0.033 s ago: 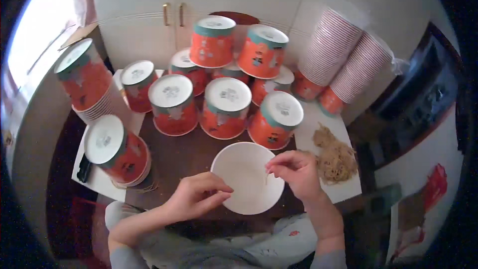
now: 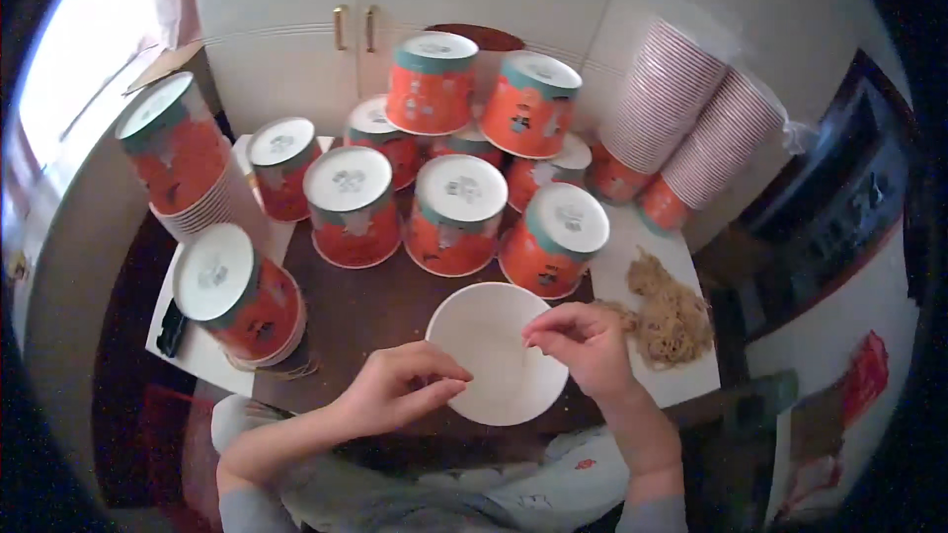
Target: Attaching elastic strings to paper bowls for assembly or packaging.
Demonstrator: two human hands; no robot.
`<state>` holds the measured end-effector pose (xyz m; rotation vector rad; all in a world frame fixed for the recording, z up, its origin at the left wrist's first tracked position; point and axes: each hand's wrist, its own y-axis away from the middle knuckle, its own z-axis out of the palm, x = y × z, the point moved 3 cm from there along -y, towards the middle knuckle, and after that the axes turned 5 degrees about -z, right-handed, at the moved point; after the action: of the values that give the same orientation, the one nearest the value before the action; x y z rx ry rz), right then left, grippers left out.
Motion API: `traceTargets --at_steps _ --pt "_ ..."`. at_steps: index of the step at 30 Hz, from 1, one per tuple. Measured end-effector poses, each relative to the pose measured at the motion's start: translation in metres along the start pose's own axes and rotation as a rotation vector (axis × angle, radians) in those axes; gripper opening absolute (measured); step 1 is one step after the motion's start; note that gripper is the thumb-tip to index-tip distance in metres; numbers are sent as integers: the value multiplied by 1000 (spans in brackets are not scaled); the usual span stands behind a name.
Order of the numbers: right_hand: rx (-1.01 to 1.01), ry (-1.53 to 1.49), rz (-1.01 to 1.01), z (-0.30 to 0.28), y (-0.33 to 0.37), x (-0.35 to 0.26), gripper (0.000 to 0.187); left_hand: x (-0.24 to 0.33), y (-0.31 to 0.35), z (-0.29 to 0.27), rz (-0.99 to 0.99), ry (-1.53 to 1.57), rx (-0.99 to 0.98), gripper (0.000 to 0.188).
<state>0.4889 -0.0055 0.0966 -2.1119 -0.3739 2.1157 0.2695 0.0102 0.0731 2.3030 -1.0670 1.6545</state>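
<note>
A white round paper tub (image 2: 494,400) stands mouth up at the table's front, its inside facing me. Over its left rim is my left hand (image 2: 400,390), thumb and forefinger brought close together; whatever may be between them is too small to make out. At the right rim, my right hand (image 2: 583,350) pinches a thin pale strand (image 2: 526,344) that dips over the tub's inside. Beside the right hand lies a tangled heap of tan stringy fibre (image 2: 671,321) on a white surface.
Several upturned orange-and-green paper tubs (image 2: 457,227) stand behind, two of them (image 2: 432,99) stacked on others. More tubs (image 2: 242,301) are at left, with loose string by the base. Tall plastic-wrapped tub stacks (image 2: 667,89) lean at back right. A black object (image 2: 170,329) lies far left.
The whole view has shifted slightly, with things sitting a little further right. My right fingers have moved a little, and less of the strand shows below them.
</note>
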Motion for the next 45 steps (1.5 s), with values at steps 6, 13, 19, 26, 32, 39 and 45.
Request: traceTargets --at_steps 6,13,19,26,32,39,45 --pt "-79 150 -7 38 -5 15 8 -8 2 14 -273 397 -37 18" --pt "-119 423 -228 48 -4 10 11 -13 1 14 -292 390 -47 16" --pt "-197 753 -423 50 -4 2 14 6 -3 -9 144 -551 156 13" --pt "-296 291 -144 69 -2 27 28 11 -2 -10 300 -889 180 21" --pt "-341 565 -171 63 -7 29 14 11 -3 -9 307 -921 135 22" --pt "-270 659 -334 60 -4 25 8 11 -3 -9 261 -789 122 14" --pt "-212 703 -216 48 -9 22 9 -7 -7 -29 -161 -475 57 12"
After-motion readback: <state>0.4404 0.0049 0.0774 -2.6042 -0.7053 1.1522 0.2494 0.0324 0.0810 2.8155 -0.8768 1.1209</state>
